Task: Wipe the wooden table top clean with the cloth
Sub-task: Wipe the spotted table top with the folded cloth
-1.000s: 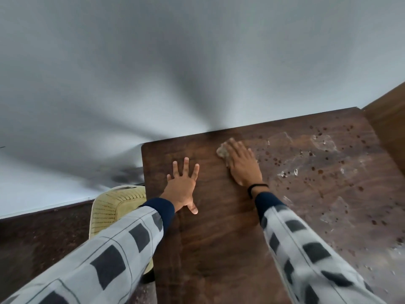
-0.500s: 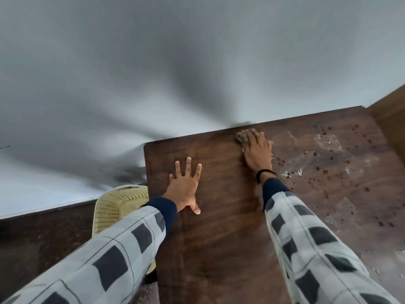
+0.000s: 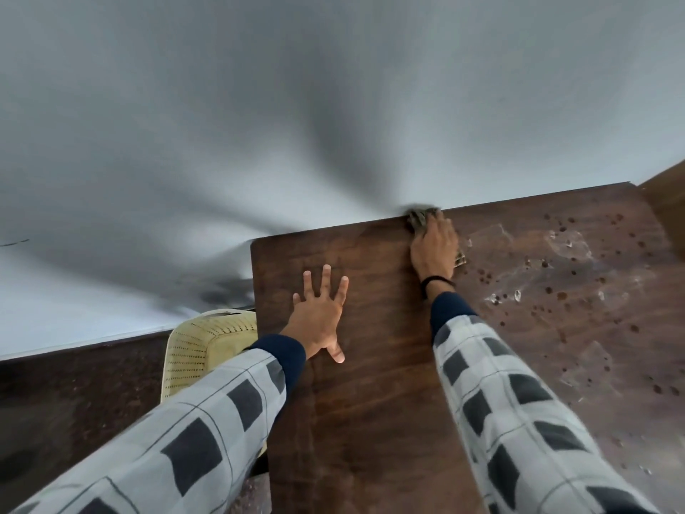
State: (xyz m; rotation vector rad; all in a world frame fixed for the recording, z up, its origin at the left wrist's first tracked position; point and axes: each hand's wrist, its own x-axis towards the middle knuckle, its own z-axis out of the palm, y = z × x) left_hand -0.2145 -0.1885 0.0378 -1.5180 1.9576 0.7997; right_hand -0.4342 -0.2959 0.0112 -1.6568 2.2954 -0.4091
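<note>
The cloth [image 3: 420, 217] lay at the far edge of the table [image 3: 370, 421], mostly hidden under the right hand [image 3: 434, 248], whose fingers seemed to press flat on it rather than grip. The left hand [image 3: 319, 322] rested spread and empty on the wood. A yellow chair [image 3: 205, 345] showed partly behind the left sleeve [image 3: 207, 421].

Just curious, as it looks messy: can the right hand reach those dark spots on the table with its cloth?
Probably yes. The right hand presses the cloth right beside the dark spots, and nothing stands between them.
</note>
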